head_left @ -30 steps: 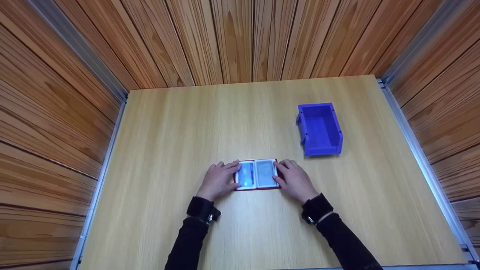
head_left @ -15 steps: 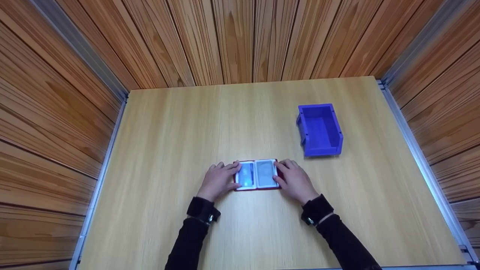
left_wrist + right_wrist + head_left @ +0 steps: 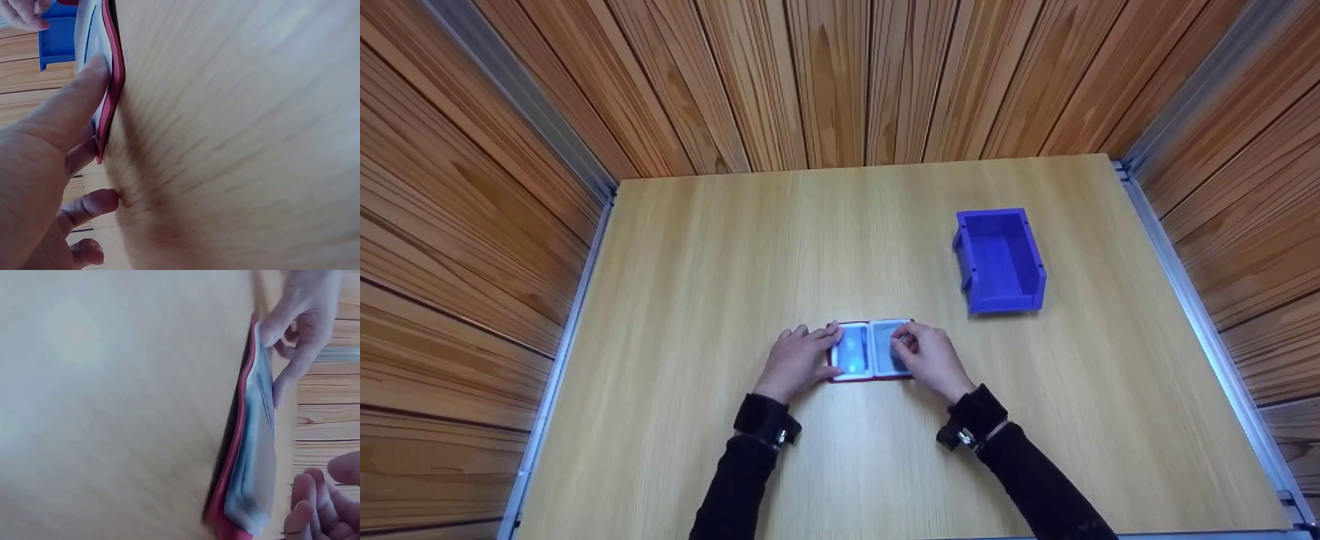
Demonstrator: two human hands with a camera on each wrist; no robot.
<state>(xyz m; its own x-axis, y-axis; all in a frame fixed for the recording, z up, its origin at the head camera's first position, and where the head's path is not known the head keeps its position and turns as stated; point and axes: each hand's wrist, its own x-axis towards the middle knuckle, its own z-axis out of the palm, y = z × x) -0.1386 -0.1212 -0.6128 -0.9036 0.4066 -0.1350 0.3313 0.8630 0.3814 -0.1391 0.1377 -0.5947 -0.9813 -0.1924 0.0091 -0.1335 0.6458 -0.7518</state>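
Note:
A small card holder (image 3: 853,352) with a red cover lies spread flat, showing clear bluish sleeves in white borders. My left hand (image 3: 795,361) rests on its left end. The left thumb (image 3: 84,84) presses the near edge, and the index finger (image 3: 288,379) lies across the sleeve in the right wrist view. My right hand (image 3: 930,358) hovers at the right half with fingers bent, covering part of that sleeve. In the right wrist view the right fingers (image 3: 315,506) look apart from the holder, with nothing visible between them and the thumb.
A blue-violet plastic bin (image 3: 1001,259) stands on the wooden table (image 3: 735,262), beyond and to the right of the holder. Wood-panelled walls (image 3: 832,82) and metal rails (image 3: 1207,300) bound the table.
My right hand has lifted off the holder's right edge and shifted left over the right sleeve, its fingers bending. The left hand stays put.

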